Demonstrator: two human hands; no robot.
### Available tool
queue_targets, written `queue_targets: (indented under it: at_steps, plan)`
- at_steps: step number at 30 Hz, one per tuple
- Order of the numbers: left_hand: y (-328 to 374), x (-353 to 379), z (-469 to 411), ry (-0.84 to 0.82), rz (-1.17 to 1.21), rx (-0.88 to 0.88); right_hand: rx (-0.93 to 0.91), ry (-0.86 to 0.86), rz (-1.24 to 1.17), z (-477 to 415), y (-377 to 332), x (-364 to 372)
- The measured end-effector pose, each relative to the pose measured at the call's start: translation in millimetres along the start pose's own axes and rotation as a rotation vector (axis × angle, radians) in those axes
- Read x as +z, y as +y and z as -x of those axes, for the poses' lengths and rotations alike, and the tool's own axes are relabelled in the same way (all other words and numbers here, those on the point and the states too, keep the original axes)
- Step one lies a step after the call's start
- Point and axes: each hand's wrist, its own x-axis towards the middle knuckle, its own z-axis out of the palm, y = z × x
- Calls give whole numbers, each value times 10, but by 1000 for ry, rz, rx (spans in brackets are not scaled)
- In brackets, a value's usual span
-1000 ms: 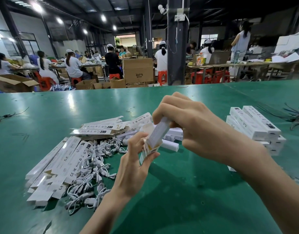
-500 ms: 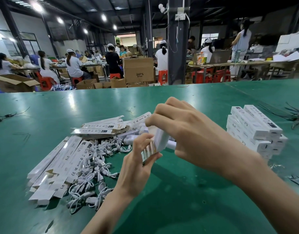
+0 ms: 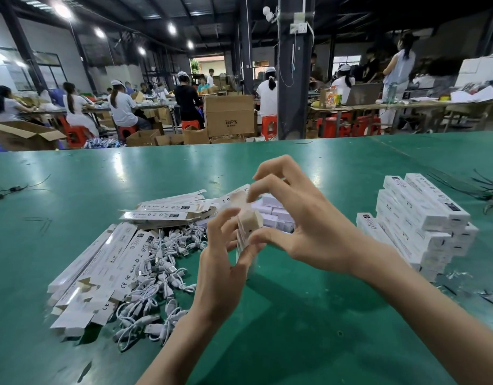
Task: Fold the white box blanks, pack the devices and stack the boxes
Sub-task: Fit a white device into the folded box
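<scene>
White cardboard box (image 3: pixel 249 226), half-closed, held over green worktop (image 3: pixel 295 329); left hand (image 3: pixel 220 270) grips its body, right hand (image 3: pixel 303 226) pinches the end flap; stacked white packed boxes (image 3: pixel 423 218) sit right; many flat white blanks (image 3: pixel 100 270) and white cables (image 3: pixel 162 273) probably still await packing.

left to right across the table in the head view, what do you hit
flat box blanks, white cables, left hand, right hand (both holding one white box), stacked boxes
</scene>
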Motion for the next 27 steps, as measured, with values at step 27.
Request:
queue_targets:
  at_steps: [27]
  plan:
    - [-606,-784,-231,-742,-995,-735,40,-27,-202,37,297,173]
